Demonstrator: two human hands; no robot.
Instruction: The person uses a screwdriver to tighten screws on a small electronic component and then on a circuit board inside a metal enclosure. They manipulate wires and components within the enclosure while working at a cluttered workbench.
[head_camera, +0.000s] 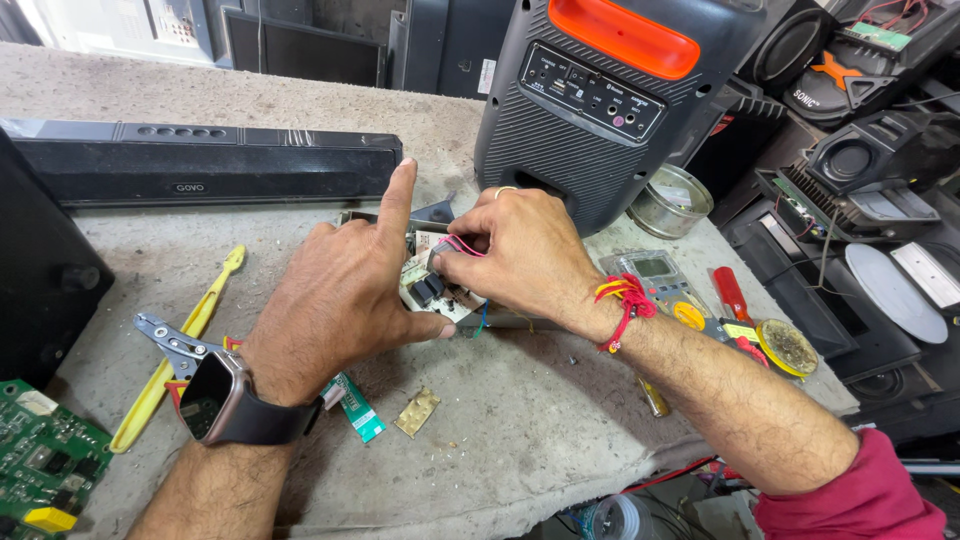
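Resting on the grey bench (500, 420), just in front of the big dark speaker (590, 110) with the orange handle: a small pale circuit board (432, 288) with black parts, both hands meeting over it. Pressing down on the near edge of the board with the thumb, the left hand (345, 300), forefinger sticking straight up, other fingers curled; wearing a dark wristwatch (225, 400). Pinching pink wires (458, 245) at the top of the board between thumb and fingertips, the right hand (525, 250), closed tight on them; wearing a ring and a red and yellow thread at the wrist.

Lying behind the hands, a long black soundbar (200, 165). Lying to the left, a yellow plastic pry tool (175, 350) and grey metal pliers (170, 340) crossing it. Showing at the lower left corner, a green circuit board (45, 460). Sitting near the left wrist, a small brass hinge (417, 412) and a teal strip (355, 405). Lying to the right, a multimeter (665, 285), a red-handled screwdriver (732, 293) and a round tin (672, 200).
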